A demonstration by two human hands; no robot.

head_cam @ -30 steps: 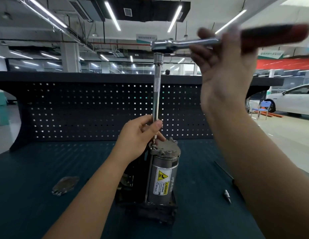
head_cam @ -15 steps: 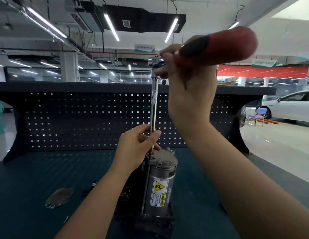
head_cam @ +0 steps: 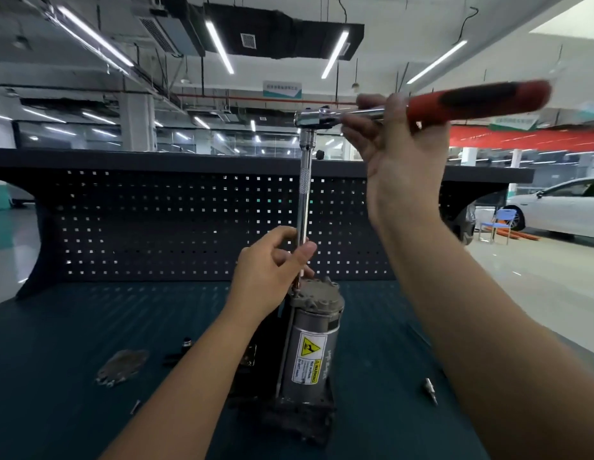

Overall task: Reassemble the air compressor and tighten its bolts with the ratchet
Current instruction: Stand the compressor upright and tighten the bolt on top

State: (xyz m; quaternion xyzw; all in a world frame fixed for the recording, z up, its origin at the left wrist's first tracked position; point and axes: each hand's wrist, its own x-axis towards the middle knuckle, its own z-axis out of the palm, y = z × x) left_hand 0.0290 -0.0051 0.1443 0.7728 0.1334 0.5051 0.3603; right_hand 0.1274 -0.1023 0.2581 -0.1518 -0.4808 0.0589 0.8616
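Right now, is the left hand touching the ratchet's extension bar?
Touching. The head view shows the left hand pinching the extension bar between thumb and fingers, just above the air compressor.

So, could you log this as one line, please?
left hand: pinches extension bar | right hand: grips ratchet | air compressor: upright
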